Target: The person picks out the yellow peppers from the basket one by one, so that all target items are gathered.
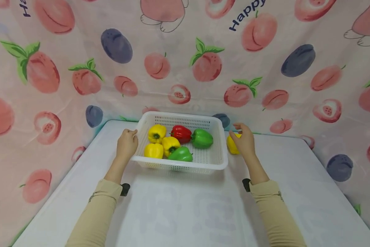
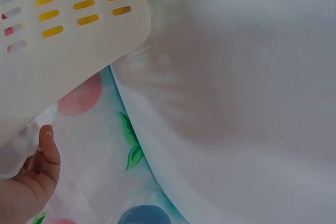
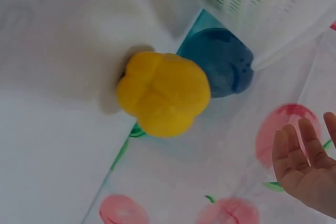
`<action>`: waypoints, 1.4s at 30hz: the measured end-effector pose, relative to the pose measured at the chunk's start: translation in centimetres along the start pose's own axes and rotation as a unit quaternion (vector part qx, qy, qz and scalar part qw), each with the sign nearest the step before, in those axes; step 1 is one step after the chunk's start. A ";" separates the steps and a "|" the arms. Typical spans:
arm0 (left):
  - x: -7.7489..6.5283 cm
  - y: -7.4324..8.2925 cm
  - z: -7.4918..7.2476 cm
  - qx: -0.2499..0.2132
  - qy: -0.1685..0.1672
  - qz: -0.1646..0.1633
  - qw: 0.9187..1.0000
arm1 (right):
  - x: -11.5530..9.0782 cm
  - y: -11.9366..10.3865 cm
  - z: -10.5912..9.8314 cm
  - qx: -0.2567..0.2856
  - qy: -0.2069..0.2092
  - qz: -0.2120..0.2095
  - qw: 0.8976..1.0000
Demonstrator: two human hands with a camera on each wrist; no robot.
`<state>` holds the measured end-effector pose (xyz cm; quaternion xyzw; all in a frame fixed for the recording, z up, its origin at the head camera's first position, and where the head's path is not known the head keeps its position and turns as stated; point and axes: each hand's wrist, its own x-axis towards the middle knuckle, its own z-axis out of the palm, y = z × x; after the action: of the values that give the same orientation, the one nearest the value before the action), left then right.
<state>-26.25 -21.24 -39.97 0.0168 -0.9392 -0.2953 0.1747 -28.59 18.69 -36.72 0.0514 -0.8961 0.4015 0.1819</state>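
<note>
Near the far edge of the white surface (image 1: pixel 178 206), closer to its far-left corner than to its far-right one, the head view shows a white slotted basket (image 1: pixel 178 163) with six peppers in it. One yellow pepper (image 1: pixel 157 133) lies toward the basket's far-left corner, a second yellow pepper (image 1: pixel 154 151) toward its near-left corner, and a third yellow pepper (image 1: pixel 170 145) just right of those two. A red pepper (image 1: pixel 181 133) lies toward the far side, with a green pepper (image 1: pixel 202 138) right of it and another green pepper (image 1: pixel 181 154) by the near side. Just outside the basket's right wall, a loose yellow pepper (image 1: pixel 232 144) sits on the surface. The left hand (image 1: pixel 127 144) is at the basket's left rim, fingers bent; whether its grip pinches the rim I cannot tell. The right hand (image 1: pixel 245 140) partly covers the loose yellow pepper, its grip spread.

From the left wrist, the basket's wall fills the upper left, yellow showing through its slots; the left hand is beside the rim at the lower left.

From the right wrist, the loose yellow pepper stands by the surface's far edge, near the fruit-printed cloth (image 3: pixel 178 166). The right hand's fingers extend well apart from it, holding nothing.
</note>
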 end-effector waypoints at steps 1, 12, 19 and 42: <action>0.0 0.0 0.0 -0.001 -0.001 -0.002 1.000 | 0.1 -0.3 -0.1 -0.003 -0.002 -0.006 1.000; -0.1 0.0 -0.1 -0.007 -0.003 -0.004 1.000 | 0.4 -3.7 0.0 0.029 -0.034 -0.033 0.998; 0.0 0.2 -0.2 -0.003 0.001 -0.002 1.000 | 0.6 -5.8 0.5 0.027 -0.059 -0.095 0.993; -0.1 0.3 -0.3 -0.013 -0.005 -0.017 1.000 | 0.1 -12.5 5.7 -0.016 -0.153 -0.076 0.985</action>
<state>-26.01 -21.11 -39.62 0.0294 -0.9355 -0.3108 0.1653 -27.34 6.05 -31.42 0.1773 -0.9133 0.3592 0.0734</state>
